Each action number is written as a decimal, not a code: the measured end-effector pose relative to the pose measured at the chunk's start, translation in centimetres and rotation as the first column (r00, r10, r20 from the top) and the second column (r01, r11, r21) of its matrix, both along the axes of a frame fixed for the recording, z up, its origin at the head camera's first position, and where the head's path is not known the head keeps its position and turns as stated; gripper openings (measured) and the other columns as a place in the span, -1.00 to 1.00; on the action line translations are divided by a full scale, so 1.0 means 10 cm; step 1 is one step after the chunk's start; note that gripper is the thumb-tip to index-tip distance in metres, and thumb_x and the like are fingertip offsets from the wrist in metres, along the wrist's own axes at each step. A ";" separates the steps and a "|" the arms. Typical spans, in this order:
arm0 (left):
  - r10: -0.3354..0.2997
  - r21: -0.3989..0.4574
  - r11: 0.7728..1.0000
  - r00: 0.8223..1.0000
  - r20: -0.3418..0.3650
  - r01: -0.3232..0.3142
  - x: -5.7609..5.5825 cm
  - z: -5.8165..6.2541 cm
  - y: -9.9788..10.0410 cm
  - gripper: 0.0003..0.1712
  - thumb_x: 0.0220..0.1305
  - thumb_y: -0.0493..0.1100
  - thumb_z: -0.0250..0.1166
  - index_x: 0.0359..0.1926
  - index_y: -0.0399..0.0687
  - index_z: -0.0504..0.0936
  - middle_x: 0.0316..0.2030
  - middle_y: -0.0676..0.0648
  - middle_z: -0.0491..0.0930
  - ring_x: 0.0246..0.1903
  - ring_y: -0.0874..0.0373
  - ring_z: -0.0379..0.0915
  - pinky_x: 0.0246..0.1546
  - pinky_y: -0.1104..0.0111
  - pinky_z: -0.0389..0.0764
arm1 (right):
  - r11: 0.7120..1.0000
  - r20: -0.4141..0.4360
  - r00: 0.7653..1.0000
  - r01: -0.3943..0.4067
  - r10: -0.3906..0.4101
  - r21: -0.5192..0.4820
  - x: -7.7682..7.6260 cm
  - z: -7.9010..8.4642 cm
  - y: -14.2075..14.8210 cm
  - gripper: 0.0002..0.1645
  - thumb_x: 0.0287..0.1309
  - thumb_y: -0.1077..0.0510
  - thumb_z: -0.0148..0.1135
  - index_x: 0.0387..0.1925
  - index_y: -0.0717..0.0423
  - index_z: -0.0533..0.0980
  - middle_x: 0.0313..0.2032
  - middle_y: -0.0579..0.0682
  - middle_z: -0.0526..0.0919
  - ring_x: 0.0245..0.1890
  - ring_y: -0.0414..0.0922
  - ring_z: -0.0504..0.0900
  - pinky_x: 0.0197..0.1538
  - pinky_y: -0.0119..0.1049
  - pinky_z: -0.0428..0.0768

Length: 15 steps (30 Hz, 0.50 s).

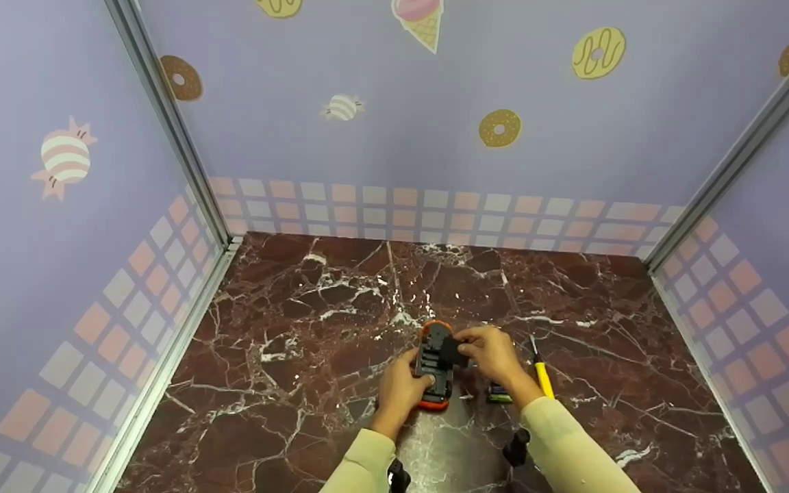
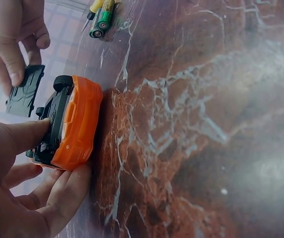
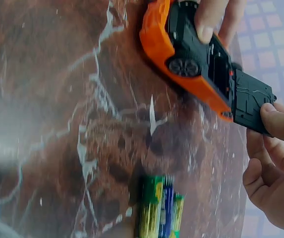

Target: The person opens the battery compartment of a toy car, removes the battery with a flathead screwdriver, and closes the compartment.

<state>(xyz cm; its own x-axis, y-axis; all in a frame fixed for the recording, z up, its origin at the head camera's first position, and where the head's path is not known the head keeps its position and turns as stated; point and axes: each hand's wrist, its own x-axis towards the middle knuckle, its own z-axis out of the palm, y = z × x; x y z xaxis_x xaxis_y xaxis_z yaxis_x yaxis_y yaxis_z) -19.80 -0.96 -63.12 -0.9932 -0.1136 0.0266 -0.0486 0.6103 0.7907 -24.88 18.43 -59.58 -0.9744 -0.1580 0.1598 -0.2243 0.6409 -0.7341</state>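
Note:
An orange toy car (image 1: 437, 342) lies wheels-up on the marbled tabletop, its black underside facing upward. My left hand (image 1: 400, 390) grips it from the side. In the left wrist view, the thumb presses on the underside while the fingers support the orange body (image 2: 80, 124). Between thumb and fingers my right hand (image 1: 494, 352) pinches a flat black battery cover (image 3: 253, 101). That cover is held tilted at the car's right side, over the open battery recess. The head view shows slots in this recess; whether the cover touches the car I cannot tell.
Several green-and-gold batteries (image 3: 151, 208) lie together to the right of the car. Beyond them is a screwdriver (image 1: 543, 380) with a yellow handle, partly behind the right wrist. Purple patterned panels (image 1: 394, 150) enclose the marbled tabletop (image 1: 285, 383) at the back and both sides.

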 end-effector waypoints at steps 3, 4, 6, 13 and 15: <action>-0.001 0.004 1.000 1.000 0.012 0.001 0.00 0.00 0.00 -0.29 -0.07 -0.15 0.50 0.20 -0.06 0.55 -0.30 -0.04 0.69 -0.34 0.14 0.57 -0.27 0.16 0.55 | 1.000 -0.008 1.000 -0.015 0.016 0.015 0.00 0.00 -0.08 -0.78 -0.03 0.22 0.45 -0.26 -0.04 0.73 -0.22 -0.01 0.73 -0.36 -0.11 0.71 -0.34 -0.22 0.64; -0.002 0.004 1.000 1.000 0.015 0.002 0.00 0.01 0.00 -0.29 -0.07 -0.15 0.50 0.20 -0.06 0.55 -0.31 -0.04 0.69 -0.35 0.15 0.57 -0.28 0.17 0.55 | 1.000 -0.012 1.000 -0.020 0.020 0.021 0.00 0.00 -0.10 -0.78 -0.04 0.22 0.46 -0.27 -0.04 0.73 -0.21 0.00 0.72 -0.35 -0.10 0.71 -0.33 -0.22 0.64; -0.003 0.007 1.000 1.000 0.019 0.003 0.00 0.01 0.00 -0.29 -0.06 -0.16 0.50 0.20 -0.06 0.55 -0.31 -0.04 0.69 -0.37 0.17 0.56 -0.31 0.18 0.55 | 0.999 -0.002 1.000 -0.024 0.025 0.033 0.01 -0.01 -0.13 -0.78 -0.03 0.21 0.45 -0.26 -0.05 0.73 -0.21 0.00 0.71 -0.35 -0.12 0.69 -0.34 -0.23 0.63; -0.005 0.012 1.000 1.000 0.013 0.005 0.00 0.01 0.01 -0.29 -0.05 -0.17 0.49 0.21 -0.07 0.54 -0.32 -0.06 0.69 -0.39 0.17 0.56 -0.32 0.19 0.55 | 0.997 -0.007 0.999 -0.039 0.039 0.069 0.02 -0.04 -0.22 -0.79 0.00 0.19 0.44 -0.25 -0.08 0.72 -0.24 -0.05 0.74 -0.40 -0.14 0.67 -0.35 -0.20 0.62; -0.002 0.011 1.000 1.000 0.010 0.002 0.00 0.00 0.01 -0.29 -0.05 -0.17 0.48 0.21 -0.08 0.54 -0.31 -0.07 0.69 -0.39 0.16 0.56 -0.32 0.19 0.55 | 0.996 -0.016 0.999 -0.038 0.040 0.076 0.02 -0.06 -0.24 -0.79 -0.02 0.20 0.44 -0.26 -0.08 0.72 -0.23 -0.04 0.74 -0.37 -0.13 0.67 -0.30 -0.16 0.61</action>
